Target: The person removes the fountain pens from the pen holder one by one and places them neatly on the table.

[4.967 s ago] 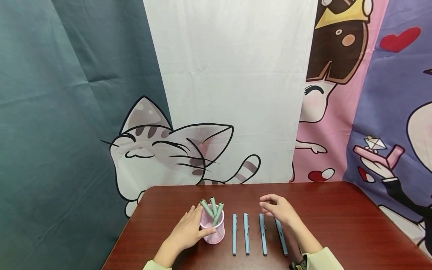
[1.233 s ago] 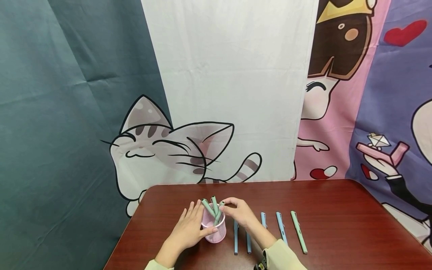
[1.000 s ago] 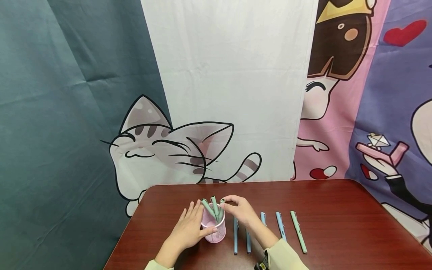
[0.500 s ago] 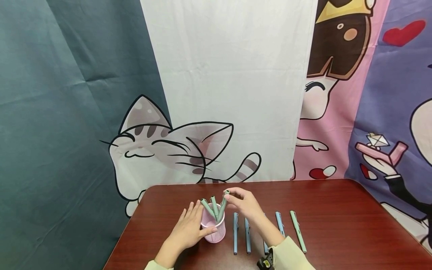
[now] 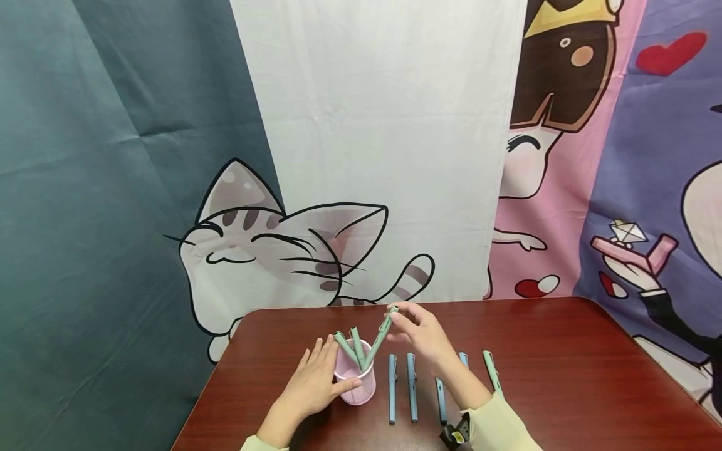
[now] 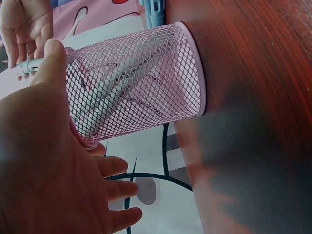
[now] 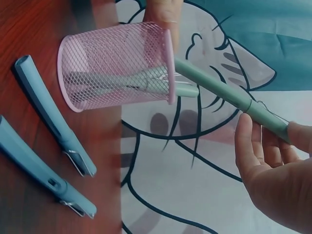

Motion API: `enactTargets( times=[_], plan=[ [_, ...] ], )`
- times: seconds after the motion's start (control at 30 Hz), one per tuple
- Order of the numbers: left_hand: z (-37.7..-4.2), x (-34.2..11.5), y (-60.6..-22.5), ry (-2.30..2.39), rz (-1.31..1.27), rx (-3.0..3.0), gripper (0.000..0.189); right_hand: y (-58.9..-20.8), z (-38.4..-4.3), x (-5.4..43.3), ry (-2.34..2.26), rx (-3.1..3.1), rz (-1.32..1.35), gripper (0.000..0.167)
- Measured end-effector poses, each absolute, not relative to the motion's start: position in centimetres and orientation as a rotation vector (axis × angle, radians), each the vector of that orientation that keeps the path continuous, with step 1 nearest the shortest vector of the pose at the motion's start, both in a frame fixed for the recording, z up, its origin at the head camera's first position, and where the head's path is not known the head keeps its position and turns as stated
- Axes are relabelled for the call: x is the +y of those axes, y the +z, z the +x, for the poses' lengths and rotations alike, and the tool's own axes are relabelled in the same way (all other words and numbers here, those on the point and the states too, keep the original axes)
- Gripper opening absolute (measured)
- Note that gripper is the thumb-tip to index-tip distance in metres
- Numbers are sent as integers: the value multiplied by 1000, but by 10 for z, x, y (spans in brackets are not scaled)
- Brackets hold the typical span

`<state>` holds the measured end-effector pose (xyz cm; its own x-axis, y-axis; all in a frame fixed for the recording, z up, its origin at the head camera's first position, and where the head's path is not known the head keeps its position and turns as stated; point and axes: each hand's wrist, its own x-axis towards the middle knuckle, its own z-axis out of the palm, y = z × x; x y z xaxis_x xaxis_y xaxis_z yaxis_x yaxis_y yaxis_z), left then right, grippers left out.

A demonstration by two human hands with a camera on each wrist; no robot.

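Note:
My right hand (image 5: 420,335) pinches a green pen (image 5: 379,339) near its clip end, between thumb and fingertips. The pen slants up out of a pink mesh pen holder (image 5: 361,393), its lower end at the holder's mouth in the right wrist view. Two more green pens (image 5: 343,344) lean inside the holder. Around the holder's left side lies my left hand (image 5: 313,379), fingers straight and spread, thumb across the front. In the left wrist view the thumb and fingers straddle the rim of the holder (image 6: 136,78).
To the right of the holder several blue pens (image 5: 392,388) lie in a row on the brown table (image 5: 581,376). Beyond them is another green pen (image 5: 491,368), partly hidden by the right sleeve (image 5: 499,426). A printed cloth (image 5: 395,125) hangs behind the table.
A green pen now lies at the right end of the row. My right hand, back at the holder, has drawn another green pen upward and to the right. The left hand stays put.

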<state>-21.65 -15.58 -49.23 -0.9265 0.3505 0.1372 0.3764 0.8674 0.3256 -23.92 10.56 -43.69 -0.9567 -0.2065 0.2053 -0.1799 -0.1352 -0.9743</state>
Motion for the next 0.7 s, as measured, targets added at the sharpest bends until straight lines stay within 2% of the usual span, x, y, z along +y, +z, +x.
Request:
enactTargets(
  times=[0.27, 0.7],
  plan=[
    [-216, -156, -492, -542, -577, -2959, 103, -428, -235, 123, -2334, 2076, -420, 35],
    [-216, -157, -493, -542, -580, -2949, 105, -436, -236, 163, -2352, 2089, -302, 41]
  ],
)
